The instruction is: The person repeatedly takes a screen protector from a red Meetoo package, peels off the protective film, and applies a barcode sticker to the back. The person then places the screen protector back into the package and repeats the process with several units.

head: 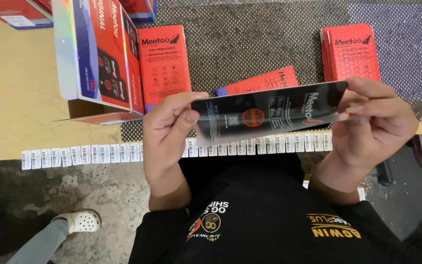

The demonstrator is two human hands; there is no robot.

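Observation:
A long, flat black sleeve (pixel 269 112) with an orange round mark is held level in front of me, over my lap. My left hand (pixel 169 132) pinches its left end, thumb on top. At the other end my right hand (pixel 374 124) grips it, fingers curled over the upper edge. Just behind the sleeve a red flat packet (pixel 264 80) lies tilted on the dark mesh mat (pixel 250 39).
A strip of small barcode stickers (pixel 84 155) runs along the front edge of the surface. An open red and blue carton (pixel 98 54) stands at the left on brown cardboard (pixel 20 88). A red packet (pixel 164 61) and a red stack (pixel 350 51) lie on the mat. A white clog (pixel 81 221) is on the floor.

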